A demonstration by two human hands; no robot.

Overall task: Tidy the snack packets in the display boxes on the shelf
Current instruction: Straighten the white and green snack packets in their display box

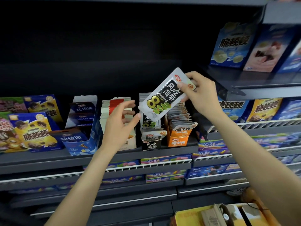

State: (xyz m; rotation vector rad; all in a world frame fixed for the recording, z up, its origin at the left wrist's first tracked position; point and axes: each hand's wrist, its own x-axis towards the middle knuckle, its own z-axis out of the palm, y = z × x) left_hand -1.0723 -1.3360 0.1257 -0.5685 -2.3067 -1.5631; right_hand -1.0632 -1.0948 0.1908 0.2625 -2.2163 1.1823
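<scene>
The right hand (201, 93) pinches the top corner of a silver kelp snack packet (166, 95), held tilted in the air above the black display box (151, 144) on the shelf (48, 159). At its eight o'clock, the left hand (120, 123) hovers with fingers spread and relaxed, holding nothing, its thumb tip near the packet's lower corner, before the white display box (130, 144). An orange display box (178, 141) stands at the black one's three o'clock.

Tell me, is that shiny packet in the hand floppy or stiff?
Probably bendy: the seaweed packet is thin, flat foil. Likely light, since the right hand holds it up by one corner. Its glossy surface may be slippery.
</scene>
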